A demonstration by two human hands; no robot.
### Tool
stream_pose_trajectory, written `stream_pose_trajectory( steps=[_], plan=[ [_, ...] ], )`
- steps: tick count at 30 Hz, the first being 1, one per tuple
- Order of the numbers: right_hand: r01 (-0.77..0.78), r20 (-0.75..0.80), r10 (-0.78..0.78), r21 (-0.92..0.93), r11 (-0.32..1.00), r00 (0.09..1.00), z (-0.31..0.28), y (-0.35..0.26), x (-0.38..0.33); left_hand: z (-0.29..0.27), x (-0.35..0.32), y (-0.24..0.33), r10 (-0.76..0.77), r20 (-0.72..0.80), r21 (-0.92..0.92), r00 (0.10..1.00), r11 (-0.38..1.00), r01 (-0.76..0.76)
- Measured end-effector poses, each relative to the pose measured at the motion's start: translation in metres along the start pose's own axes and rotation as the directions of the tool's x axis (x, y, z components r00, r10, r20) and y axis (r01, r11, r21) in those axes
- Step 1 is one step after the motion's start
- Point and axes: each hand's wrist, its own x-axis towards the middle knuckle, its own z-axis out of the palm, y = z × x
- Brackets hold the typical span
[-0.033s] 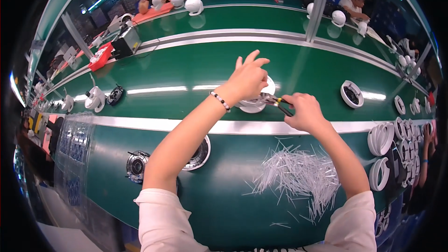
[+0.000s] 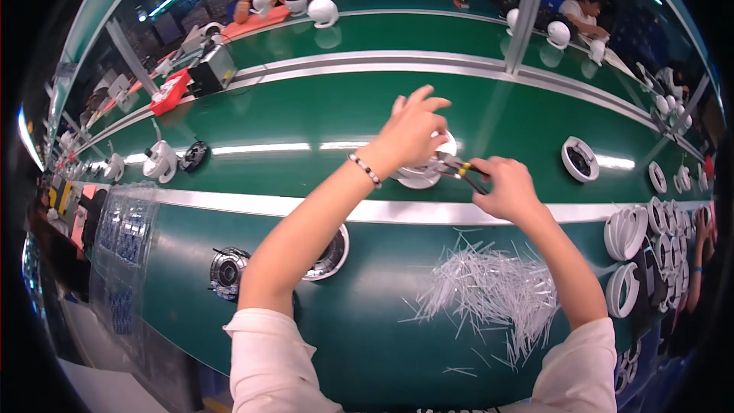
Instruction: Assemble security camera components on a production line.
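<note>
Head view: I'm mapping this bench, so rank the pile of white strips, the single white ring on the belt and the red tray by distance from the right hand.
From the right hand:
1. Single white ring, just right of it on the belt.
2. Pile of white strips, below it on the near bench.
3. Red tray, far upper left.

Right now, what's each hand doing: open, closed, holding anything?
Left hand: fingers spread, resting on the white round part on the green belt.
Right hand: closed on small yellow-handled pliers aimed at that part.
</note>
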Motion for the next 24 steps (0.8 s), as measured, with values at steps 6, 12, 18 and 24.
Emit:
stream_pose_trajectory(
  steps=[6, 12, 18, 24],
  plan=[
    [-0.026, -0.298, 0.250, 0.594, 0.804, 0.921, -0.027, 0.049, -0.073, -0.051, -0.025, 0.085, 0.130, -0.622, -0.269, 0.772, 0.891, -0.366],
    [0.081, -0.307, 0.175, 0.668, 0.740, 0.936, -0.050, 0.007, -0.167, -0.019, -0.104, 0.150, 0.335, 0.030, -0.147, 0.942, 0.933, -0.328],
    [-0.128, 0.055, 0.443, 0.982, 0.137, 0.895, -0.002, -0.046, -0.221, -0.123, -0.107, 0.172, -0.215, -0.265, -0.964, 0.940, 0.051, -0.260],
    [-0.228, 0.312, -0.064, 0.805, 0.548, 0.948, -0.001, -0.125, -0.202, -0.154, -0.100, 0.200, -0.168, -0.279, -0.764, 0.945, -0.558, -0.325]
  ],
)
